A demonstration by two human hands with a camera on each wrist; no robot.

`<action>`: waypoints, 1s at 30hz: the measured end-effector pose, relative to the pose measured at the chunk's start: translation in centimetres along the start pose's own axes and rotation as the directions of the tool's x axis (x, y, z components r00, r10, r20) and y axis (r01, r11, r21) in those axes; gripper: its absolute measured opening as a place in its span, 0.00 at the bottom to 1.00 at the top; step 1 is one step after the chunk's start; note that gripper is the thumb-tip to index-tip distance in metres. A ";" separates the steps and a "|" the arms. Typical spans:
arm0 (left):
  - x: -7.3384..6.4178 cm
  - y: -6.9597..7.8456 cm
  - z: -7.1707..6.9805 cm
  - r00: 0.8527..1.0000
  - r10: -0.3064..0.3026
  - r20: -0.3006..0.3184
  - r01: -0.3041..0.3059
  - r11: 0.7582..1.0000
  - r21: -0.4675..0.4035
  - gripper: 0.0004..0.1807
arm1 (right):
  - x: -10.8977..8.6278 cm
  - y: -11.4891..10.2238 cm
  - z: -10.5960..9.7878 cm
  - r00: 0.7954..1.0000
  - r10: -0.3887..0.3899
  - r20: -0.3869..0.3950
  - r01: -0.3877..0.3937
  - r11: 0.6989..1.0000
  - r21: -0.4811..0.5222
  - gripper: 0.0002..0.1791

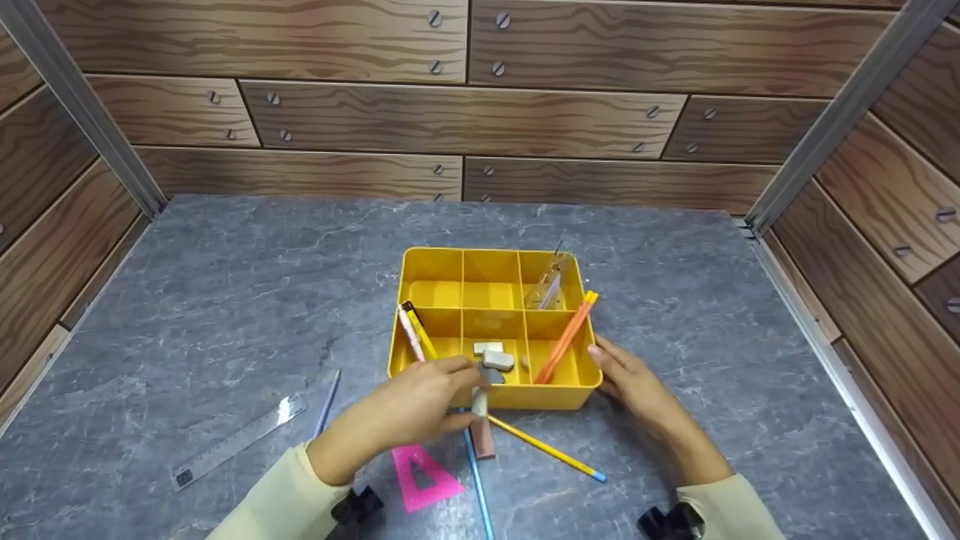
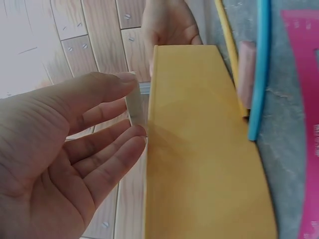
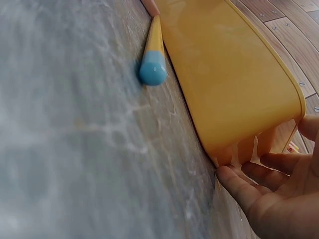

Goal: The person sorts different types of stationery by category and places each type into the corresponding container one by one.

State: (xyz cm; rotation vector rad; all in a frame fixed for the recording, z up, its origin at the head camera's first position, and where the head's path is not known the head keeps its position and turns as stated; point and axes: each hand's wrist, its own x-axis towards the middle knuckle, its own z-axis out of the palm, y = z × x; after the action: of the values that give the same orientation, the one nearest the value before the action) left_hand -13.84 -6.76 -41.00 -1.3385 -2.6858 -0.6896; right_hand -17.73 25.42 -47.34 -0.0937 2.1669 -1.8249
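Pinching a white block [image 1: 479, 403], the left hand [image 1: 412, 401] is at the front of the yellow box [image 1: 540, 397]. The right hand [image 1: 637, 390], fingers apart, touches its side. A yellow pencil [image 1: 546, 448] and pink eraser [image 1: 484, 442] lie just in front.

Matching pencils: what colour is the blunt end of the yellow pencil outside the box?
The blunt end is blue, clearest in the right wrist view.

I see glare on the ruler [image 1: 238, 444], washed-out planks [image 2: 65, 30] in my left wrist view, a blurred tabletop [image 3: 75, 164] in my right.
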 end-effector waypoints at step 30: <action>7.1 -2.3 0.7 0.973 -0.124 0.197 0.092 0.982 0.167 0.14 | 0.1 0.2 0.0 1.000 0.000 -0.008 0.000 1.000 0.005 0.37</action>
State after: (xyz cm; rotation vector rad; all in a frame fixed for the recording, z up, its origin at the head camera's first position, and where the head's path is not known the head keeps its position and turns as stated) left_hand -19.93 -2.33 -40.70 -1.2985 -2.9219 -0.3537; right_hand -17.85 25.46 -47.58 -0.0861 2.1674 -1.8341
